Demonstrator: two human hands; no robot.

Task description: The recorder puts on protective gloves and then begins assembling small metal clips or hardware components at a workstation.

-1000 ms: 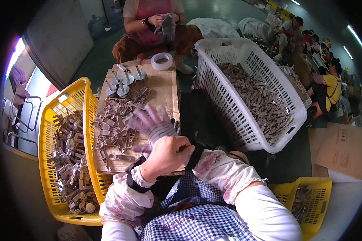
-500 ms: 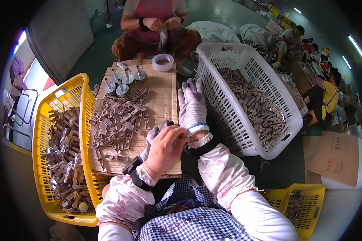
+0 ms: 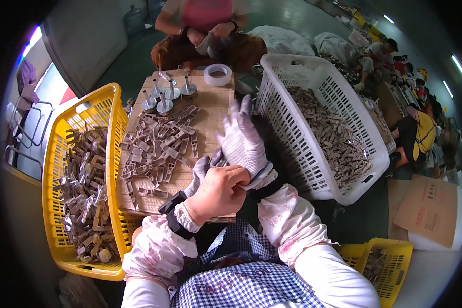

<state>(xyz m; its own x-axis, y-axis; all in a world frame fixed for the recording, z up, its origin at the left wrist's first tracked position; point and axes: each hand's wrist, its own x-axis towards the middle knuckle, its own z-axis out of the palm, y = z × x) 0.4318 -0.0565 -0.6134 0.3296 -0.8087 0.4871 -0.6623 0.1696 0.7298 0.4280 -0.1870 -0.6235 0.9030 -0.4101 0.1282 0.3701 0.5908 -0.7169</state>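
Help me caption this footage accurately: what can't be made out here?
In the head view:
Part of the second glove: behind the left hand.
Head of the seated co-worker: cut off by the top edge.
Floor of the white basket: covered by piled parts.
What distant workers hold: too small.

1 pale striped glove [image 3: 245, 146] on the right hand [image 3: 241, 138], 1 greyish glove [image 3: 197, 177] partly under the left hand [image 3: 218, 192]

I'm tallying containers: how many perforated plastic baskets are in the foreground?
3: a large yellow basket left of the cardboard, a white basket to its right, and another yellow basket at lower right. Others may be hidden.
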